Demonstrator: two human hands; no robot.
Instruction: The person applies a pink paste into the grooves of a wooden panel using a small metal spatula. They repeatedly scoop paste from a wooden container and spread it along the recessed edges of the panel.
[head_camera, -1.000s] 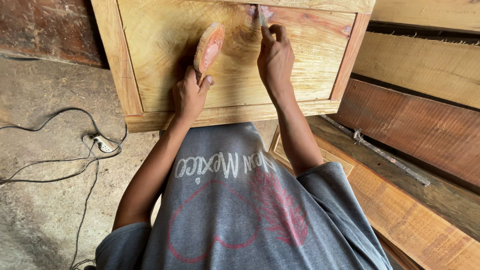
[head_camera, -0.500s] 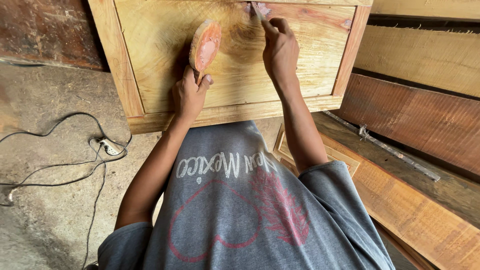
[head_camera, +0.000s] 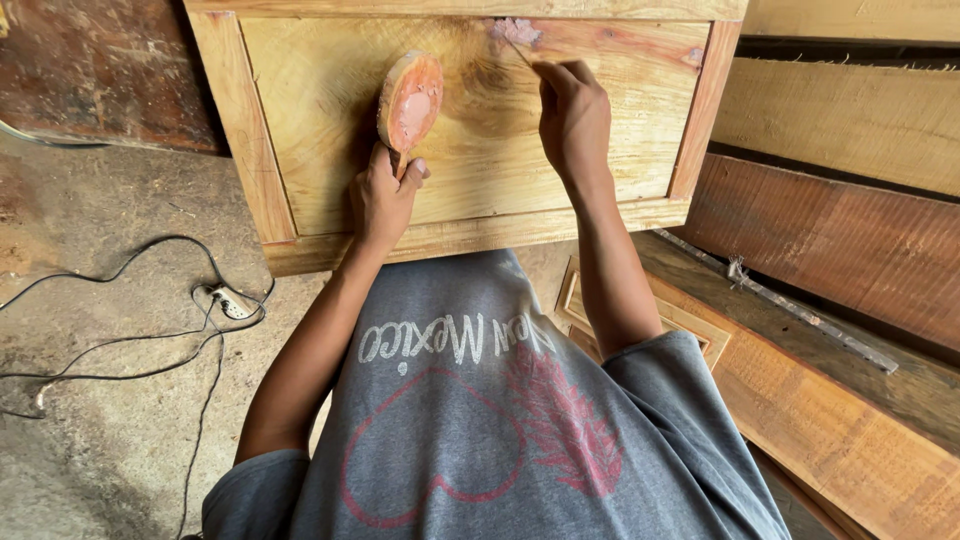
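- Filler job on a pale wooden door panel (head_camera: 470, 130), framed, lying flat in front of the person, looking straight down on it.
- Left hand (head_camera: 385, 195) has its grip closed around the handle of a small oval wooden paddle (head_camera: 410, 100) loaded with pinkish putty, held up on edge over the middle of the panel.
- Right hand (head_camera: 572, 120) is pinched narrow on a thin blade or spatula, its tip working a patch of pink putty (head_camera: 515, 32) at the top edge of the recessed field, right by the upper rail. Can't really make out the tool itself, it's mostly hidden by the fingers.
- Dark knot in the grain sits just left of the right hand, between the two hands.
- What could go wrong, imo: the paddle is tilted pretty steep, so a blob could slide off and land on clean wood, meaning more sanding later.
- Pressing the blade too hard at an angle could gouge the soft grain or drag filler out of the defect.
- Black power cord (head_camera: 150, 330) and plug are looped on the concrete floor to the left, an easy thing to snag a foot on.
- Stacked boards (head_camera: 840, 240) on the right are close to the elbow too.
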